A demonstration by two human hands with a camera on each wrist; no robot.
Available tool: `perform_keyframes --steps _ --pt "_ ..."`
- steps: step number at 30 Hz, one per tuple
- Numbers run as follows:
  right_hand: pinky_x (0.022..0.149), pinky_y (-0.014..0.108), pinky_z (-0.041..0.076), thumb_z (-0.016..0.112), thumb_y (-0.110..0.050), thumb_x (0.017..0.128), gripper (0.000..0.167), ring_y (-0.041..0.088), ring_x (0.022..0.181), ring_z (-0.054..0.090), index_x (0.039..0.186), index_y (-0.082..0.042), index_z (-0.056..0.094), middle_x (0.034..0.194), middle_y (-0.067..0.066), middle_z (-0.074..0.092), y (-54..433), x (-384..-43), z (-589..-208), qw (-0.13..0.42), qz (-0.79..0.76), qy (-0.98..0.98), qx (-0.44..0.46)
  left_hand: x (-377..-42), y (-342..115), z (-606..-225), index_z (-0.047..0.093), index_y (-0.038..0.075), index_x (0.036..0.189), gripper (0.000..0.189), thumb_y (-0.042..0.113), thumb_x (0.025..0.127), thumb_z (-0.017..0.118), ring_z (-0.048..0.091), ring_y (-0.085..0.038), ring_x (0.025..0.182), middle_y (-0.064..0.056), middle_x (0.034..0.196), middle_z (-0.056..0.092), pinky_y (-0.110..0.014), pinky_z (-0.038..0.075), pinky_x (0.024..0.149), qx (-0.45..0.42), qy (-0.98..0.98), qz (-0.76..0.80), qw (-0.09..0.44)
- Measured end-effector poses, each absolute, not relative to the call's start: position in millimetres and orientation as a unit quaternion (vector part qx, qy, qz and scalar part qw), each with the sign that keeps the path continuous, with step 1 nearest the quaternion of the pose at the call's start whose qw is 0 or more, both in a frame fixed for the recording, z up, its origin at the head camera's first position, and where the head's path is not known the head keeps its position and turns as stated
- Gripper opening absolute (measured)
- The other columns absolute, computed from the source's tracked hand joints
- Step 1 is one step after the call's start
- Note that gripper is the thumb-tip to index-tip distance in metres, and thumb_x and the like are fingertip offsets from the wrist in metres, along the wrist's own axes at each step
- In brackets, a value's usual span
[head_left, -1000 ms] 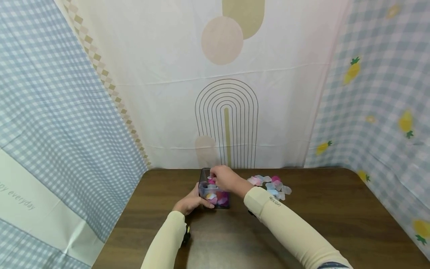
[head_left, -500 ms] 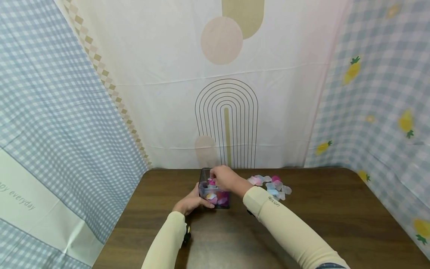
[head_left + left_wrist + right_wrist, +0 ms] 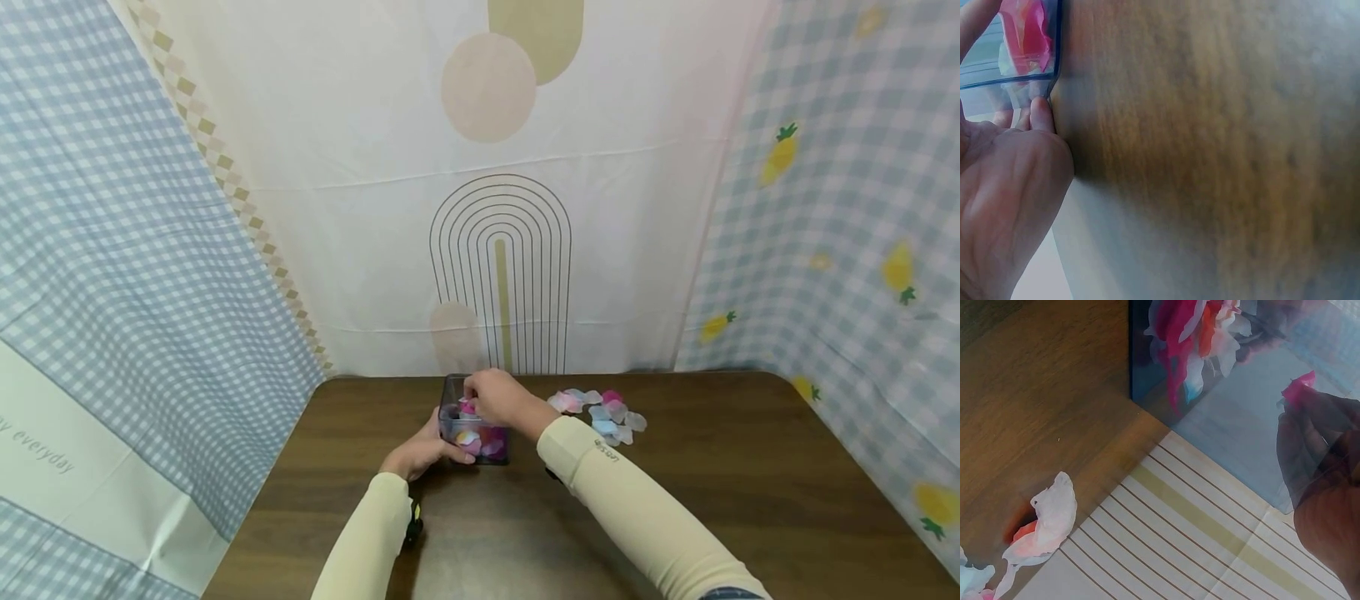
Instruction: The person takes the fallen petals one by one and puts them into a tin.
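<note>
The right hand (image 3: 498,397) pinches a pink petal (image 3: 1299,391) inside the clear box (image 3: 1222,428), left of the loose petals (image 3: 604,427); the left hand (image 3: 420,451) grips the box.

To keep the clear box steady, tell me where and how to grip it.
Grip the box by its flat outer walls, probably best from the left, like the left hand: the top is open, and the right hand reaches in there.
</note>
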State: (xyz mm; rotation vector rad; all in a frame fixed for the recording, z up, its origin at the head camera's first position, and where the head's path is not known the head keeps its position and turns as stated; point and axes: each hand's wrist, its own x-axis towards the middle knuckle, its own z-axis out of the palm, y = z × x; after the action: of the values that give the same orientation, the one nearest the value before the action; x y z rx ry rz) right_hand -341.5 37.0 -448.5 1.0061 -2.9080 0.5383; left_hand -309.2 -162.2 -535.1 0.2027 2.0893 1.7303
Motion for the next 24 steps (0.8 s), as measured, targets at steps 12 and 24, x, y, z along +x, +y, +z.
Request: perform_keyframes --steps 12,24 --pt "0.095 0.041 0.059 0.065 -0.014 0.103 0.017 0.024 0.105 0.073 0.108 -0.010 0.081 0.110 0.006 0.080 37.3 -339.6 -445.4 0.001 0.160 -0.936 0.315 -311.0 -160.1 -535.3 0.021 0.011 0.160 0.110 -0.003 0.075 0.090 0.059 -0.026 0.128 -0.018 0.151 0.053 -0.041 0.047 0.115 0.062 0.756 0.621 0.198" --pt "0.093 0.040 0.060 0.069 -0.022 0.103 0.016 0.023 0.101 0.074 0.107 -0.012 0.081 0.107 0.004 0.081 36.9 -338.6 -448.4 0.005 0.170 -0.933 0.317 -309.1 -160.3 -537.6 0.022 0.011 0.158 0.109 -0.003 0.074 0.090 0.061 -0.025 0.126 -0.019 0.150 0.054 -0.040 0.048 0.113 0.060 0.756 0.621 0.196"
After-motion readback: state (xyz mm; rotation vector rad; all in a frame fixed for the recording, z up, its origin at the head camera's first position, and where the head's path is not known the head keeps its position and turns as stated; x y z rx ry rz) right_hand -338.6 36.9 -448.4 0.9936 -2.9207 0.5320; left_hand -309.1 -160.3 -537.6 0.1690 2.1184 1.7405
